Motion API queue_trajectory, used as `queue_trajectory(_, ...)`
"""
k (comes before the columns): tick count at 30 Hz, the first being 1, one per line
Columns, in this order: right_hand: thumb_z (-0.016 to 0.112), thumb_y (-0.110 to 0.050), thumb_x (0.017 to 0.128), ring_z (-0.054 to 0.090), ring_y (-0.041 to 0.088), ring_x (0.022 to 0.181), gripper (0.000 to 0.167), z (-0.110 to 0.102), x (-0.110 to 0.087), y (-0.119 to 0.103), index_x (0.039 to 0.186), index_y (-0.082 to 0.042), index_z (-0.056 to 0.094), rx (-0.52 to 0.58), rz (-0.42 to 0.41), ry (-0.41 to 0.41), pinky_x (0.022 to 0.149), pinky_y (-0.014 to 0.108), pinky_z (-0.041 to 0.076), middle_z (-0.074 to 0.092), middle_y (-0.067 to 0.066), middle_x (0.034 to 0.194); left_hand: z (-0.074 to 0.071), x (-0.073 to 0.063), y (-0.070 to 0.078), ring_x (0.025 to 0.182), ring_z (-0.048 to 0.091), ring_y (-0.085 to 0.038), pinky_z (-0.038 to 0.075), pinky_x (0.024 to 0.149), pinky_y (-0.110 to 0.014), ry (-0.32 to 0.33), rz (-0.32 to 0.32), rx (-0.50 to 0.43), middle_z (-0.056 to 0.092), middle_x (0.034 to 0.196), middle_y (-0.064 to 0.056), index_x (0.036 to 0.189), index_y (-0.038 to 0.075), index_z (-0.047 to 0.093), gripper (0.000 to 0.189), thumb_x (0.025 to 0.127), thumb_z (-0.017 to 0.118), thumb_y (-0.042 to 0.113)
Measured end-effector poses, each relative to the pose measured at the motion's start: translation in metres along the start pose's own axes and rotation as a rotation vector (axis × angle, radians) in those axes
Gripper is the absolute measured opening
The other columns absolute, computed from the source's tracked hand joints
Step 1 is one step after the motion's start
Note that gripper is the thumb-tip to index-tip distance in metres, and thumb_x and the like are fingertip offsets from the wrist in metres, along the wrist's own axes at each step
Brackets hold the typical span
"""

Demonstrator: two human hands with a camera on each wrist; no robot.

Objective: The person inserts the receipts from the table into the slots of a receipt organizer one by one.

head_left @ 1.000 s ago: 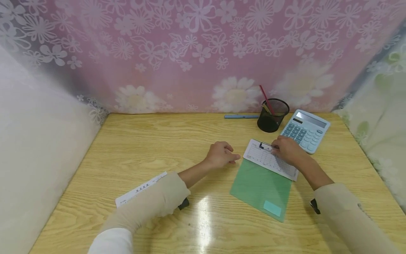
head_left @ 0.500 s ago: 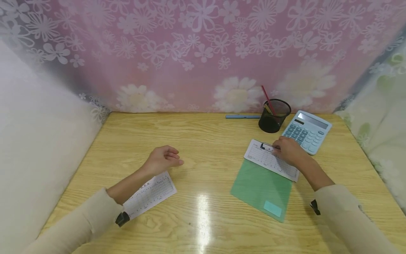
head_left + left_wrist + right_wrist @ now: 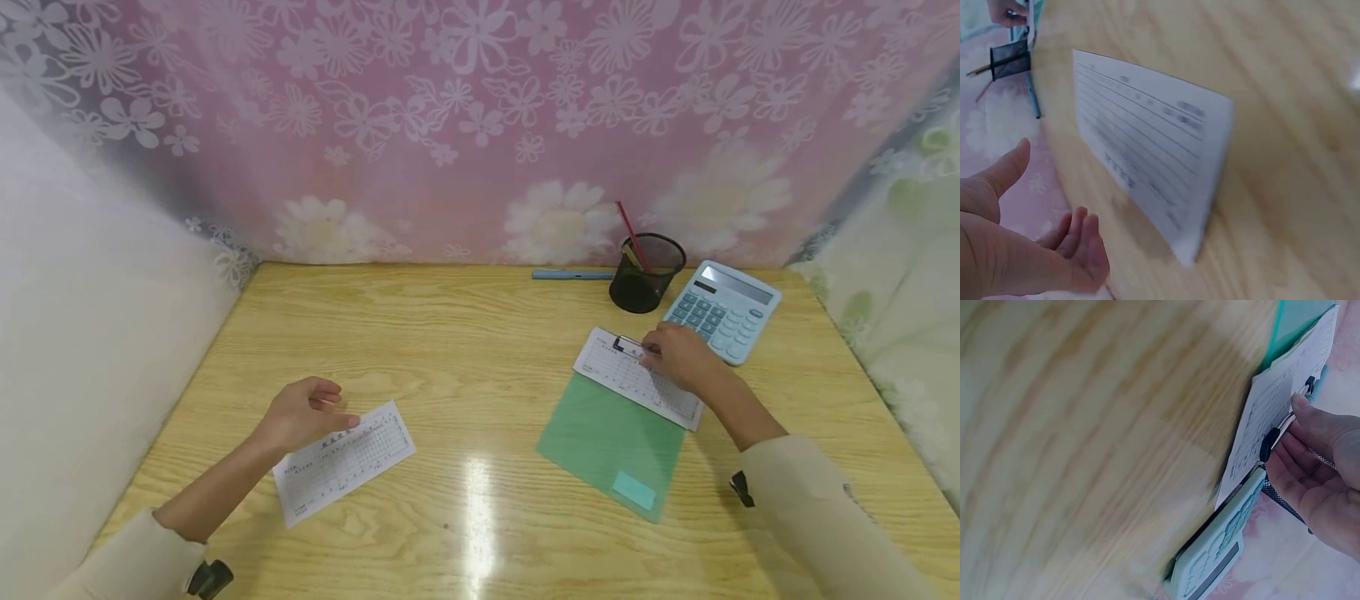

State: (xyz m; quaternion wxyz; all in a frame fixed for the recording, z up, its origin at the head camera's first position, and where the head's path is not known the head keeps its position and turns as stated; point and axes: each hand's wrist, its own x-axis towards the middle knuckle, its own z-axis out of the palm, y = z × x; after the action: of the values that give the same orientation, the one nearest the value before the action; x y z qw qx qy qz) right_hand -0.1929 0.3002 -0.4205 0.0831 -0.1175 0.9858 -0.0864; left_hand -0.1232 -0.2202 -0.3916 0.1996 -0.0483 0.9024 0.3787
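Note:
On the right, a translucent green clipboard (image 3: pixel 607 446) lies at a slant with a stack of printed white forms (image 3: pixel 626 385) across its upper end. My right hand (image 3: pixel 684 358) pinches the metal clip (image 3: pixel 1284 423) at its top edge, thumb on the clip and fingers beneath. A single printed form (image 3: pixel 347 467) lies apart on the left of the table. Over this form's upper left side is my left hand (image 3: pixel 303 418), its fingers loosely bent and holding nothing. The left wrist view shows a gap between that hand and the paper.
A pale blue calculator (image 3: pixel 722 310) lies just beyond my right hand. Behind the clipboard stands a black mesh pen cup (image 3: pixel 637 285) holding a red pencil. A blue pen (image 3: pixel 572 275) lies along the back edge of the wooden table (image 3: pixel 465 350).
My left hand has moved left and toward me, from beside the clipboard to the loose form, uncovering more of that form. My right hand has stayed on the clip.

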Motion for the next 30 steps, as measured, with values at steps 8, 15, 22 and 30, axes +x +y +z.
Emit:
queue_trajectory(8, 0.067, -0.013, 0.088, 0.060, 0.029, 0.086, 0.027, 0.001, -0.001, 0.000, 0.108, 0.005, 0.066, 0.000, -0.038, 0.029, 0.080, 0.047, 0.051, 0.063, 0.015, 0.094, -0.005, -0.016, -0.035, 0.122, 0.043, -0.051, 0.043, 0.095, -0.058, -0.003, -0.145, 0.096, 0.043, 0.136, -0.034, 0.133, -0.008, 0.041, 0.095, 0.066, 0.084, 0.043)
queue_trajectory(15, 0.069, -0.012, 0.086, 0.061, 0.028, 0.084, 0.025, 0.001, -0.004, 0.006, 0.104, 0.005, 0.068, 0.013, -0.084, 0.060, 0.078, 0.046, 0.052, 0.063, 0.013, 0.090, 0.001, -0.024, -0.050, 0.112, 0.046, -0.050, 0.040, 0.084, -0.058, 0.067, -0.137, 0.179, 0.046, 0.128, -0.035, 0.129, -0.009, 0.043, 0.098, 0.058, 0.089, 0.040)
queue_trajectory(22, 0.068, -0.014, 0.087, 0.060, 0.027, 0.084, 0.027, -0.001, -0.004, 0.004, 0.106, 0.005, 0.067, 0.021, -0.059, 0.031, 0.079, 0.046, 0.051, 0.063, 0.013, 0.092, 0.011, -0.027, -0.060, 0.100, 0.054, -0.043, 0.034, 0.075, -0.056, 0.132, -0.091, 0.273, 0.058, 0.115, -0.028, 0.119, -0.005, 0.051, 0.084, 0.056, 0.090, 0.034)
queue_trajectory(30, 0.067, -0.015, 0.088, 0.059, 0.027, 0.085, 0.027, -0.001, -0.003, 0.003, 0.107, 0.005, 0.067, 0.026, -0.044, 0.018, 0.079, 0.046, 0.051, 0.063, 0.014, 0.093, 0.009, -0.026, -0.058, 0.084, 0.056, -0.026, 0.031, 0.075, -0.048, 0.081, -0.086, 0.254, 0.063, 0.098, -0.015, 0.108, -0.002, 0.055, 0.065, 0.061, 0.089, 0.027)
